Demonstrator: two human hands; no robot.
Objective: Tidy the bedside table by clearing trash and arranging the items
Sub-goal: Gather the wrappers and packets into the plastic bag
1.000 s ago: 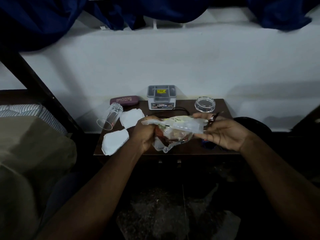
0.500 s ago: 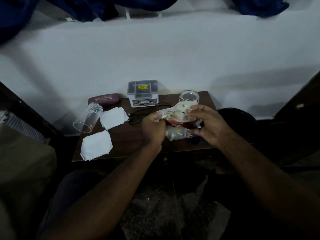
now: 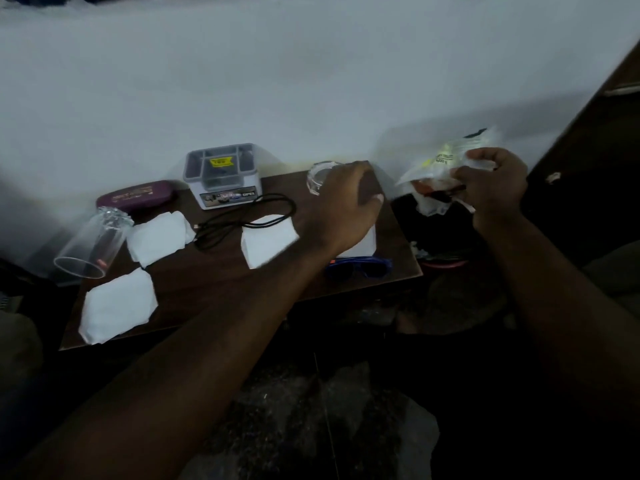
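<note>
My right hand (image 3: 491, 181) is shut on a crumpled clear plastic wrapper (image 3: 440, 164) with yellow print, held past the right edge of the brown bedside table (image 3: 214, 292), above a dark bin (image 3: 450, 244). My left hand (image 3: 346, 202) hovers palm down over the table's right part, holding nothing, beside a glass ashtray (image 3: 318, 176) and over a white tissue (image 3: 363, 245). Three more white tissues (image 3: 156, 237) (image 3: 117, 306) (image 3: 268, 240) lie on the table. A clear glass (image 3: 90, 244) lies tipped at the left edge.
A grey organiser box (image 3: 225, 174) and a purple case (image 3: 138, 194) stand at the back by the white wall. A black cable (image 3: 242, 216) loops in the middle. Blue sunglasses (image 3: 360, 266) lie near the front right corner. Dark floor lies below.
Both hands held the wrapper over the table. Now my left hand has let go and stays over the table, while my right hand has carried the wrapper rightward over the bin.
</note>
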